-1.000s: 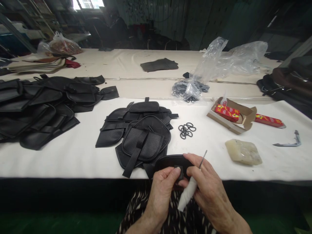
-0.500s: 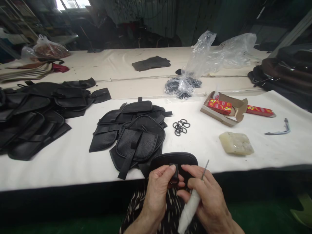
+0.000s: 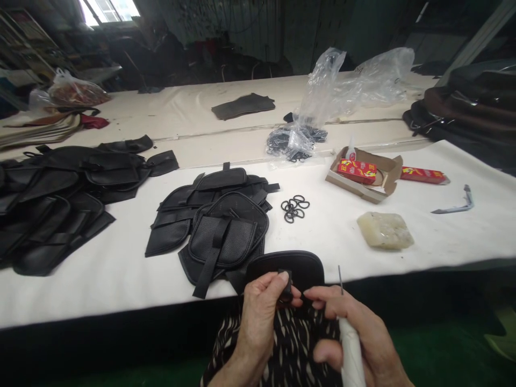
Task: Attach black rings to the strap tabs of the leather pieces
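From where I sit, my view shows the left hand (image 3: pixel 260 317) closed in a tight pinch, thumb and fingers clamping a small black loop (image 3: pixel 285 286) onto a rounded black leather panel (image 3: pixel 284 266). The panel has a smooth, dark face and a curved top edge. It is held just off the front edge of the white-covered table (image 3: pixel 92 295), above a lap in a black-and-cream patterned skirt (image 3: pixel 298 344).

The right hand (image 3: pixel 355 333) is curled around the white-wrapped handle of an awl (image 3: pixel 350 349), with its thin steel point standing upright. Its fingers (image 3: pixel 318 293) reach toward the panel, just beside the left hand.

On the table, a stack of pebbled black leather pieces (image 3: pixel 226 236) lies just beyond the panel, and black rubber rings (image 3: pixel 293 208) sit to its right. Farther right are a pale, waxy block (image 3: pixel 385 230), an open cardboard box (image 3: pixel 365 174) with a red packet inside, and a bent metal blade (image 3: pixel 455 209). Behind them slumps a clear plastic bag (image 3: pixel 318 91).
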Available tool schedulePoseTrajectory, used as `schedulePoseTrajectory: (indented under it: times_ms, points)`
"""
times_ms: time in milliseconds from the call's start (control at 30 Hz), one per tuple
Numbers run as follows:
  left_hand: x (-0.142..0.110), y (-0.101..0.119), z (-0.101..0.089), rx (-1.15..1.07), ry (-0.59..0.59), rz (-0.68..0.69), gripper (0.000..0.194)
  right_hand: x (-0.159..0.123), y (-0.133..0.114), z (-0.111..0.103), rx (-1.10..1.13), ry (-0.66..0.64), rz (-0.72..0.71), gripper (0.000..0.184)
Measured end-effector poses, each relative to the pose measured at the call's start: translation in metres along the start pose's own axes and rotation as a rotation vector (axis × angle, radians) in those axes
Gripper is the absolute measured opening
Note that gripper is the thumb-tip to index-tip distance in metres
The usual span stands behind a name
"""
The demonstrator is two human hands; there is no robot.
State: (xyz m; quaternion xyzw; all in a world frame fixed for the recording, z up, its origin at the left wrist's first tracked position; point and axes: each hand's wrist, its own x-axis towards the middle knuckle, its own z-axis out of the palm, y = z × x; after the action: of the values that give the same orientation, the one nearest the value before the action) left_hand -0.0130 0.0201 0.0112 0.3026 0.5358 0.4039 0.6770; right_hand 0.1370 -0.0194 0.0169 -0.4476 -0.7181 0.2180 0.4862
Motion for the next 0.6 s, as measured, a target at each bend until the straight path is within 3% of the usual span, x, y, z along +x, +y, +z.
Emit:
schedulePoseTrajectory:
  times_ms: [267,600]
  points:
    - [0.000,0.003,0.002,-0.051,0.004,-0.027,0.032,-0.010,0.000,0.007,0.077,0.094,0.104,0.040]
    - [0.000,0.001,0.002,-0.056,0.026,-0.051,0.030,-0.011,-0.002,0.003,0.005,-0.030,0.088,0.045]
